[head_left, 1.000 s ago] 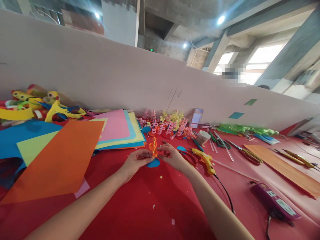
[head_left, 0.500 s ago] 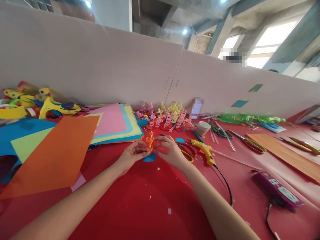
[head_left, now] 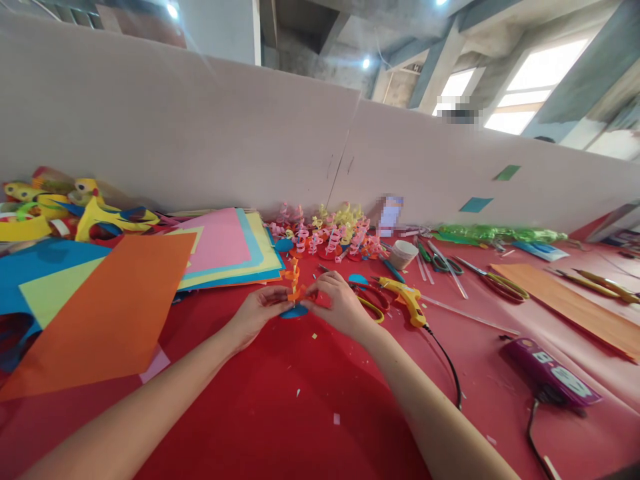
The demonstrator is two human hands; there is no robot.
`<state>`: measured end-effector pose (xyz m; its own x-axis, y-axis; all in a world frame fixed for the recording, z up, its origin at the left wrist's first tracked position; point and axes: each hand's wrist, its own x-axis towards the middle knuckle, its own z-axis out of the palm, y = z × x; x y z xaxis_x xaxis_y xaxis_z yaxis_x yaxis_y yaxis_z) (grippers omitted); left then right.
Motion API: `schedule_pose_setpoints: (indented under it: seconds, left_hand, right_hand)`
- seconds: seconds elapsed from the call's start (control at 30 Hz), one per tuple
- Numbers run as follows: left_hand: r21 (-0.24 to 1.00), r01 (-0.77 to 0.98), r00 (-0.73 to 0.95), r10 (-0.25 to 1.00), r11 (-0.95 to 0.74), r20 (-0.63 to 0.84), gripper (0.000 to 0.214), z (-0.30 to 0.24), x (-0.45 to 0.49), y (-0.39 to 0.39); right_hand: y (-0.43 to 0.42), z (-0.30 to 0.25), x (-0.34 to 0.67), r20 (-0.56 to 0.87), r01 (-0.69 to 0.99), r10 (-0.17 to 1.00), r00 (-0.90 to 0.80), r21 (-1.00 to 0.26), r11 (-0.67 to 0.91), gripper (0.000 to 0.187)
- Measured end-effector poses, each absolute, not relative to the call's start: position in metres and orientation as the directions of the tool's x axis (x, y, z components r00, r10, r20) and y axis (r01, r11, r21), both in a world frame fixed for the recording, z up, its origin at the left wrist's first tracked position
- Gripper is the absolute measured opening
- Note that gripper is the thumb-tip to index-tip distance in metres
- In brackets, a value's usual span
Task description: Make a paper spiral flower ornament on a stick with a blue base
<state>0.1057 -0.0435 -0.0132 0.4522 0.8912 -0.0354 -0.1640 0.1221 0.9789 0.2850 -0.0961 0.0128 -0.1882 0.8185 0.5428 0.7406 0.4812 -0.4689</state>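
An orange paper spiral (head_left: 294,272) winds up around a thin pale stem and stands upright between my hands. Its foot is a blue paper disc (head_left: 293,311) on the red table. My left hand (head_left: 263,308) is closed at the lower left of the spiral, fingertips and thumb on its base. From the other side my right hand (head_left: 333,299) pinches the lower turn of the orange strip near the stem. Fingers partly cover the bottom of the strip. Behind stands a cluster of pink and yellow paper spirals (head_left: 333,237) on small coloured discs.
Right of my hands lie scissors (head_left: 373,308), a yellow glue gun (head_left: 410,300) with its cord, and a purple box (head_left: 550,373). A white cup (head_left: 403,253) stands behind. Coloured sheets (head_left: 220,243) are stacked at left. A white partition (head_left: 175,127) borders the table's back.
My right hand's fingers have come lower and closer to the spiral's base, drawing the bottom turn of the orange strip to the right. My left hand stays at the base.
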Motion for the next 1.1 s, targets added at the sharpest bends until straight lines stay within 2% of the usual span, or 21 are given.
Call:
schedule_pose_setpoints:
  seconds: [0.1, 0.23, 0.33, 0.47, 0.57, 0.7, 0.93, 1.1]
  left_hand:
    - [0.982, -0.157, 0.477, 0.879, 0.101, -0.015, 0.027, -0.013, 0.105, -0.043]
    - [0.982, -0.16, 0.474, 0.88, 0.102, -0.014, 0.025, -0.012, 0.105, -0.043]
    - [0.981, -0.151, 0.486, 0.874, 0.12, -0.032, 0.026, -0.012, 0.104, -0.043]
    - [0.976, -0.154, 0.499, 0.865, 0.154, -0.057, 0.031, -0.012, 0.105, -0.043]
    - [0.971, -0.164, 0.484, 0.872, 0.175, -0.075, 0.038, -0.013, 0.105, -0.042]
    - [0.976, -0.161, 0.487, 0.872, 0.15, -0.054, 0.04, -0.014, 0.105, -0.042]
    - [0.987, -0.133, 0.529, 0.848, 0.091, -0.007, 0.029, -0.013, 0.104, -0.045]
    - [0.992, -0.106, 0.522, 0.853, 0.062, 0.003, 0.033, -0.014, 0.103, -0.045]
  right_hand:
    - [-0.095, 0.01, 0.285, 0.576, 0.782, 0.808, -0.126, -0.443, 0.438, 0.005]
    - [-0.095, 0.009, 0.283, 0.597, 0.759, 0.791, -0.132, -0.453, 0.468, 0.005]
    - [-0.094, 0.009, 0.282, 0.506, 0.721, 0.854, -0.118, -0.548, 0.425, 0.009]
    - [-0.095, 0.006, 0.279, 0.32, 0.623, 0.946, -0.048, -0.731, 0.279, 0.006]
    - [-0.095, 0.003, 0.276, 0.268, 0.493, 0.963, -0.037, -0.833, 0.251, 0.01]
    - [-0.092, -0.002, 0.273, 0.229, 0.359, 0.972, -0.053, -0.904, 0.233, 0.012]
    - [-0.089, -0.011, 0.275, 0.211, 0.363, 0.976, -0.046, -0.907, 0.213, 0.015]
    - [-0.089, -0.012, 0.276, 0.226, 0.384, 0.973, -0.051, -0.895, 0.228, 0.015]
